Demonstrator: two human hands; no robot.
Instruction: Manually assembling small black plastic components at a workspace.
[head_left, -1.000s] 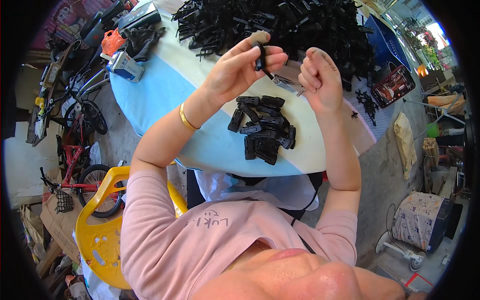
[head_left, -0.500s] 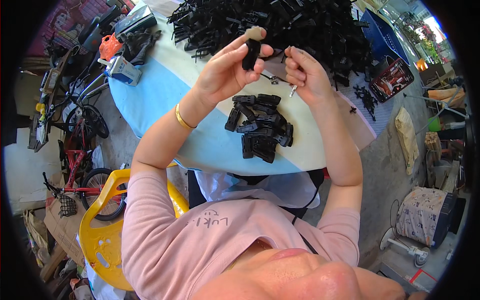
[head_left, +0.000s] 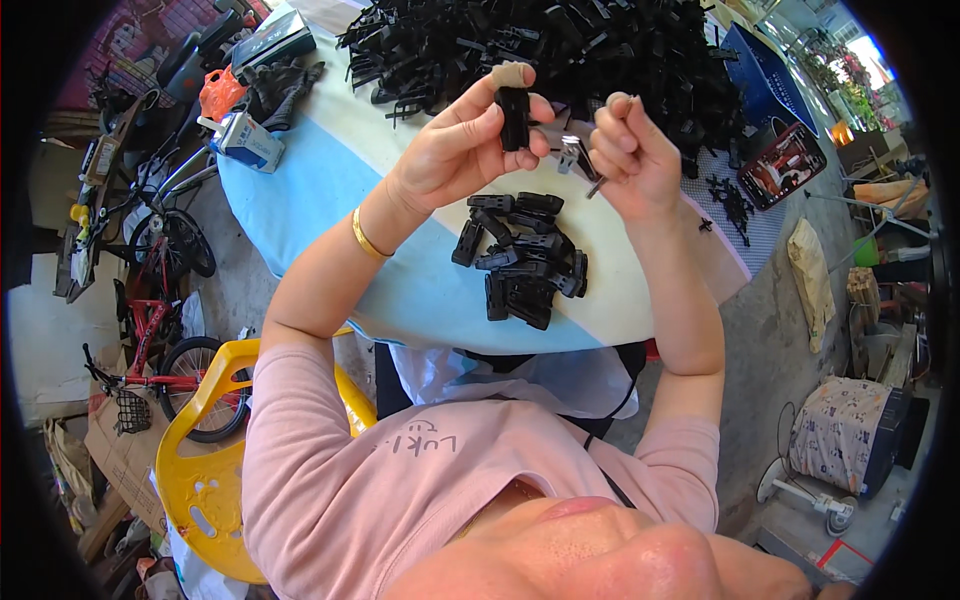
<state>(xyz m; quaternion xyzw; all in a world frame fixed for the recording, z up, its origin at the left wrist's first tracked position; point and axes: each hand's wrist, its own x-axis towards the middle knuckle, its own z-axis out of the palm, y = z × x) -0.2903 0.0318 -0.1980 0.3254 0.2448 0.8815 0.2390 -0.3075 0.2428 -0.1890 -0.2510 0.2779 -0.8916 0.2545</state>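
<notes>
While the left hand (head_left: 455, 152) grasps a black piece (head_left: 514, 122), the right hand (head_left: 638, 165) curls around a slim rod (head_left: 597, 187), kind unclear | black piece: above the tablecloth (head_left: 330, 185), beyond the small pile (head_left: 532, 245), near the large heap (head_left: 610, 60)

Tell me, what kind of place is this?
Probably a garage or storeroom used for handwork: there's a red bicycle, a bare grey floor, and a cloth-covered table with a big heap of black parts.

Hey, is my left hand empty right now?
No, the left hand holds a black part between thumb and fingers.
</notes>
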